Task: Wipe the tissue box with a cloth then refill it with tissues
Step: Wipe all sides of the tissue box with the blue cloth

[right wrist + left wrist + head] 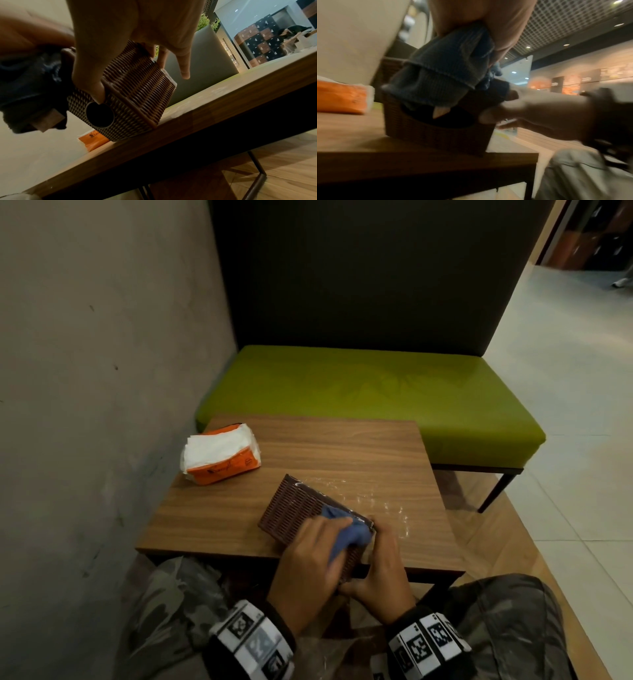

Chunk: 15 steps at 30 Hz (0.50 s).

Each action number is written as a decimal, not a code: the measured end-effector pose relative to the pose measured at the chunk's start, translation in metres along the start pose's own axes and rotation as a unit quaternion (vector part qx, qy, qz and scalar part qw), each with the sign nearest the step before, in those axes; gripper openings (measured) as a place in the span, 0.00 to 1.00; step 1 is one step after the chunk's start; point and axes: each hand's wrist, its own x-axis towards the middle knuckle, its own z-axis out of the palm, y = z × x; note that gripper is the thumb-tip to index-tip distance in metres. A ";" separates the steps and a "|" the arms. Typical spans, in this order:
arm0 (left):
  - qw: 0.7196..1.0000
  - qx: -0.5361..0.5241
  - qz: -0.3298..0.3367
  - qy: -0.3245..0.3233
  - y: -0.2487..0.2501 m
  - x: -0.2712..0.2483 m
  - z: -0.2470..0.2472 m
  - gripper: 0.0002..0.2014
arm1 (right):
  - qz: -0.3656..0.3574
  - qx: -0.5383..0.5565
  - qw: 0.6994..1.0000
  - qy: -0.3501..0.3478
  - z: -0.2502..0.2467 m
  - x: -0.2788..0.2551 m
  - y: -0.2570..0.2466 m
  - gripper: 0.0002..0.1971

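Tissue box: your brown woven tissue box (291,508) sits tilted on its edge at the near side of the table (239,515), its round opening (100,115) facing you in the right wrist view.
Left hand: your left hand (308,570) presses the blue cloth (346,534) against the upper near end of the box, fingers curled round the bunched fabric.
Right hand: your right hand (380,573) grips the near end of the box, thumb by the opening and fingers down the far side; the little finger sticks out free.
Tissues: the orange pack of tissues (221,453) lies at the far left of the table by the wall, well apart from the box, white sheets showing on top.
Behind: a green bench (376,392) stands beyond the table.
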 end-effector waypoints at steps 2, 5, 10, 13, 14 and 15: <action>0.999 0.018 0.033 0.010 -0.002 0.001 0.005 0.17 | -0.014 0.005 1.000 0.001 0.000 0.000 0.000 0.52; 0.989 0.009 -0.080 0.123 -0.021 0.014 0.004 0.14 | -0.036 -0.009 0.999 0.003 0.001 0.000 0.001 0.52; 0.996 -0.012 -0.039 0.078 0.008 0.005 0.019 0.13 | -0.024 0.008 1.000 0.018 0.007 0.002 -0.002 0.44; 0.998 0.054 0.019 0.040 0.006 0.006 0.019 0.15 | -0.051 0.001 0.998 0.034 0.008 0.001 -0.001 0.43; 0.996 0.068 0.007 0.051 0.001 0.012 0.016 0.16 | -0.054 -0.007 0.998 0.035 0.007 0.001 -0.001 0.46; 0.995 0.073 -0.017 0.071 -0.003 0.017 0.014 0.17 | -0.049 -0.011 0.998 0.034 0.007 0.001 -0.003 0.48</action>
